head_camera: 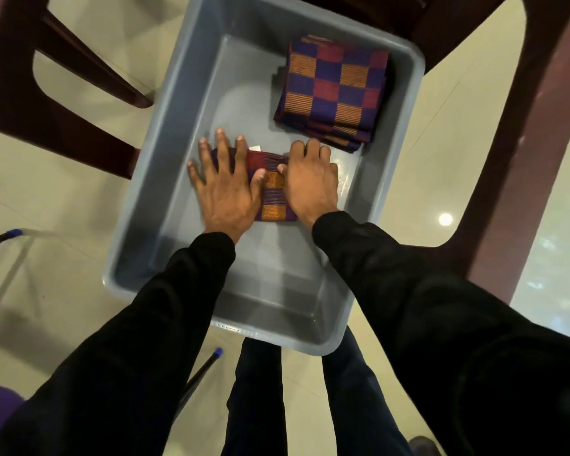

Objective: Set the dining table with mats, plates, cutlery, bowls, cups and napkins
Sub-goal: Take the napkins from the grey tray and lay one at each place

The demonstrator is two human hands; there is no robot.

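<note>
we look down into a grey tub [178, 133] resting on a dark chair. our left hand [226, 184] lies flat, fingers spread, pressing a folded checked napkin [273, 195] at the tub's centre. our right hand [311, 179] rests on its right side, fingers bent over the far edge; we cannot tell if it grips. a stack of napkins [329, 93] sits at 1 o'clock, apart. lifting from one side could let the fold fall open. the tub overhangs the seat at 6 o'clock, so hard pressing might tip it.
</note>
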